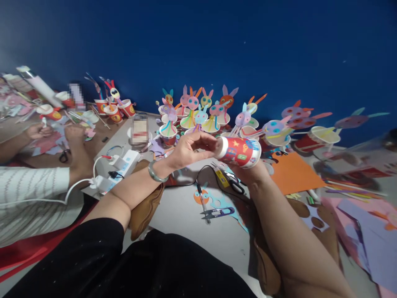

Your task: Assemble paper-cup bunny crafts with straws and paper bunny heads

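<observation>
Red and white, the paper cup [239,151] lies sideways above the desk [178,215], the left hand's fingers [203,156] clamped on its narrow end. The right hand's [245,171] fingers are hidden; their grip cannot be told. Hard squeezing could dent it.

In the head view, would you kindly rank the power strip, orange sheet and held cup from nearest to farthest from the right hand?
1. Held cup: against the right hand.
2. Orange sheet: just to its right.
3. Power strip: farthest, on the left.
</observation>
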A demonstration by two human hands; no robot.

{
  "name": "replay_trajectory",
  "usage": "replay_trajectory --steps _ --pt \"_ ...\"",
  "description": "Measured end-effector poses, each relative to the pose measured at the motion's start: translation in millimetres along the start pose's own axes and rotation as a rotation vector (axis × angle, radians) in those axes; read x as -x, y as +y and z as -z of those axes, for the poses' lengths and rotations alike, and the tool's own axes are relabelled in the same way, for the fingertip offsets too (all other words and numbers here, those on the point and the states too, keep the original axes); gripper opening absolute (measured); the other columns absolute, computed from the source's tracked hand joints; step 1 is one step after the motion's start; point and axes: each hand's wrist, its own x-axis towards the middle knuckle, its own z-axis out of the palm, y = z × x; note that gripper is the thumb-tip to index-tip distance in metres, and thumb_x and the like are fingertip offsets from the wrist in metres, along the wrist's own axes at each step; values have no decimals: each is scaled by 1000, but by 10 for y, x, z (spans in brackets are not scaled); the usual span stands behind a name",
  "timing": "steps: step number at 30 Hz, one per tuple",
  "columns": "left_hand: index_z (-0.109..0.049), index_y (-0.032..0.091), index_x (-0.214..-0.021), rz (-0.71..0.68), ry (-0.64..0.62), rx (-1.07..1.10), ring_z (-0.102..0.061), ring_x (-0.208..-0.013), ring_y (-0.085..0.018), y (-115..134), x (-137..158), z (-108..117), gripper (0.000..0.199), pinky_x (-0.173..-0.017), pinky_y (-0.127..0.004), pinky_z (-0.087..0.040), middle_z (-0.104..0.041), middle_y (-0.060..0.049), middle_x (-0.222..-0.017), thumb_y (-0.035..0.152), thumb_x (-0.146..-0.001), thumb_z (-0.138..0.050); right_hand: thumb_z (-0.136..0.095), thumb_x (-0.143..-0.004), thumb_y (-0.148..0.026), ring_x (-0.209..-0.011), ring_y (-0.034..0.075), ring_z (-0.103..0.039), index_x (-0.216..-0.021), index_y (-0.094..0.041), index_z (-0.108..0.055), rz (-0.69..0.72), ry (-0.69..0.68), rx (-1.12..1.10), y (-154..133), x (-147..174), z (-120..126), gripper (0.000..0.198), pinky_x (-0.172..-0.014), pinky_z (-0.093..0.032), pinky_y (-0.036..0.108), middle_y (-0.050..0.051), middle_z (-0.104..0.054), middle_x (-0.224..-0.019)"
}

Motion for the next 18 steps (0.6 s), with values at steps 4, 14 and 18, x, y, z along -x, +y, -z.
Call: replay_trajectory --steps 4,14,18 --pt "-74 19 -106 -172 35 -113 -74 -88 -12 67 52 -104 28 -84 -30 -64 -77 -7 -110 34 -85 -85 -98 -60 -51 -105 32 -78 -100 -33 -82 -38 -40 -58 42 16 33 47 -92 -66 53 2 -82 -110" --pt "-74 16 -92 -140 64 -391 -68 -85 -14 13 -14 0 11 -73 -27 -56 -74 -7 -95 27 -91 -75 -98 -56 -56 -106 36 -77 -95 -29 -81 106 11 81 0 3 7 50 -95 -65 56 6 -83 -105" --pt "-70 15 -83 -66 0 -452 -64 -79 -13 -28 -53 59 5 -71 -27 -52 -70 -5 -88 18 -88 -70 -96 -59 -50 -108 36 -77 -99 -27 -81 132 25 196 -6 -11 34 49 -93 -66 53 5 -83 -98"
